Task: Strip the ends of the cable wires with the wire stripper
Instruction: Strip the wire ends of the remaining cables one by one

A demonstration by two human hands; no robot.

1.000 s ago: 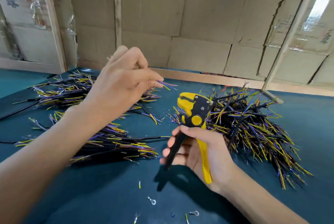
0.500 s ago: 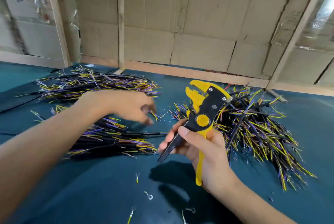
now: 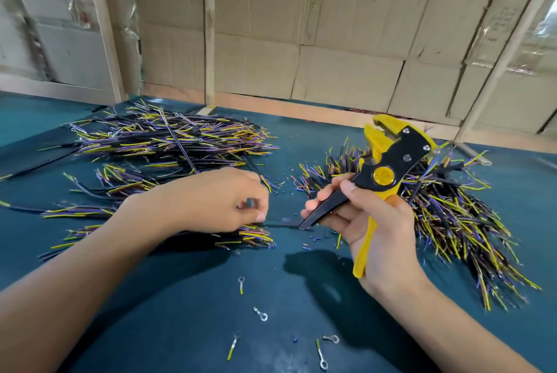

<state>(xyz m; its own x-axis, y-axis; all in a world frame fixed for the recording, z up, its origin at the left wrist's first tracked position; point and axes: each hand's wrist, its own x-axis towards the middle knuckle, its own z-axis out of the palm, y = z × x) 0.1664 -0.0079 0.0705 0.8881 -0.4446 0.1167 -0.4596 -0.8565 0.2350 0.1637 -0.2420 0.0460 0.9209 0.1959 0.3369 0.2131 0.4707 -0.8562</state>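
My right hand (image 3: 382, 231) grips the handles of the yellow and black wire stripper (image 3: 388, 161), jaws pointing up and away, held above the table. My left hand (image 3: 211, 201) is low over the near bundle of black cables (image 3: 253, 234), fingers curled down at its yellow and purple wire ends. Whether it pinches a cable there is unclear. A thin black cable (image 3: 283, 225) lies between the two hands. More cables lie stacked at the far left (image 3: 168, 137), and a loose heap of them (image 3: 452, 216) sits behind my right hand.
The table is covered by a dark teal mat (image 3: 150, 312). Cut-off ring terminals (image 3: 262, 314) and small bits of insulation (image 3: 307, 247) are scattered in front. A cardboard wall (image 3: 301, 41) with wooden battens closes off the far edge.
My left hand came down from holding a cable in the air, passed over the left stacks, and now sits at the near bundle. The stripper rose and tilted to the right.
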